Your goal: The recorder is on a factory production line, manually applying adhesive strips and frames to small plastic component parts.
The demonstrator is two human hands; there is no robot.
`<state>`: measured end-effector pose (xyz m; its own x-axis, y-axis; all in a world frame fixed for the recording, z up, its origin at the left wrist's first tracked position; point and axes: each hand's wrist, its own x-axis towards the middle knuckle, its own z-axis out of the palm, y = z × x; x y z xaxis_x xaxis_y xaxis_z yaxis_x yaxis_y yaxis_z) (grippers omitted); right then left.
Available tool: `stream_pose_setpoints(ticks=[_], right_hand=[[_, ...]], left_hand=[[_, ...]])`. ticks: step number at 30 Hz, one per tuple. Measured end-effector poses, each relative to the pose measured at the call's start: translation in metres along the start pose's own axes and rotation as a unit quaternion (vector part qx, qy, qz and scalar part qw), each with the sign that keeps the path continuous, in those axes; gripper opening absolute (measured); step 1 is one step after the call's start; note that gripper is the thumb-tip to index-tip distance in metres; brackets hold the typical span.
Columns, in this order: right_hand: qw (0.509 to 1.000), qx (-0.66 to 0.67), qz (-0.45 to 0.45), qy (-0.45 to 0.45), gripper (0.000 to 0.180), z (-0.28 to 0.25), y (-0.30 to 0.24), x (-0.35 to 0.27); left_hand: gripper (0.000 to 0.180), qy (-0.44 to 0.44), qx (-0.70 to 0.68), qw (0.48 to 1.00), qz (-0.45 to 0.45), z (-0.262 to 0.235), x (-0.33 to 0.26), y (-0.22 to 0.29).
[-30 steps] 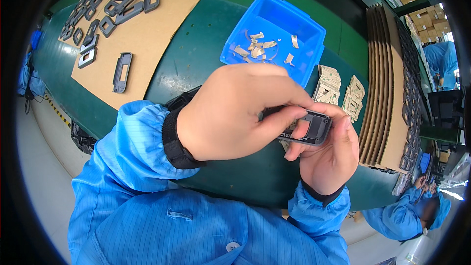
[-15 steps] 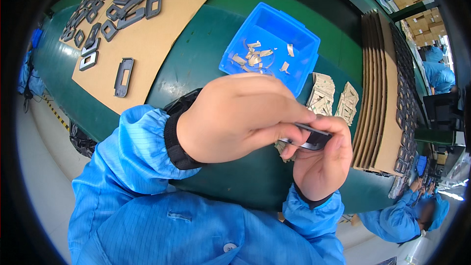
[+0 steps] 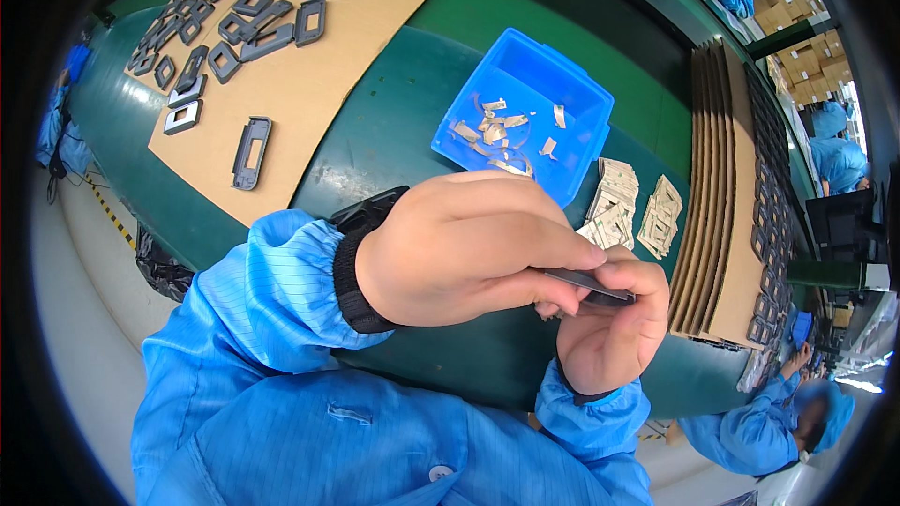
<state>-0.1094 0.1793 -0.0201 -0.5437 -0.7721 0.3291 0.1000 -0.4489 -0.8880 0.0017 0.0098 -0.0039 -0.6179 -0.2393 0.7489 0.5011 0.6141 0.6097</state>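
Both hands are together over the near part of the table. A thin dark grey plastic piece (image 3: 605, 290) is pinched between them, seen almost edge-on, so most of its face is hidden. My left hand (image 3: 473, 244) reaches across from the left with its back turned up, its fingertips on the piece's left end. Cupped below the right end, my right hand (image 3: 614, 323) grips it with curled fingers. Just beyond the hands lie a stack of beige adhesive pieces (image 3: 614, 195) and a smaller beige stack (image 3: 661, 215).
A blue bin (image 3: 591, 98) with peeled scraps stands beyond my hands. On the left, a cardboard sheet (image 3: 314, 98) carries many dark plastic frames (image 3: 251, 152). Stacked cardboard layers (image 3: 717, 225) with dark frames rise on the right. A co-worker in blue (image 3: 750, 426) is at lower right.
The held piece has tilted and now shows mostly its thin edge. My hands stay closed on it. The whole view has shifted slightly, with the table things lower in the picture.
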Motion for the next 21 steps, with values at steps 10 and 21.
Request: stream_pose_setpoints(ticks=[10,21], right_hand=[[0.994,0.044,0.027,0.097,0.02,-0.001,0.01,0.015],[0.969,-0.188,0.141,-0.078,0.026,0.001,0.001,0.015]], left_hand=[[0.026,-0.066,0.047,0.997,-0.019,0.003,-0.007,0.002],[0.019,-0.038,0.02,0.986,-0.16,0.002,-0.005,-0.002]])
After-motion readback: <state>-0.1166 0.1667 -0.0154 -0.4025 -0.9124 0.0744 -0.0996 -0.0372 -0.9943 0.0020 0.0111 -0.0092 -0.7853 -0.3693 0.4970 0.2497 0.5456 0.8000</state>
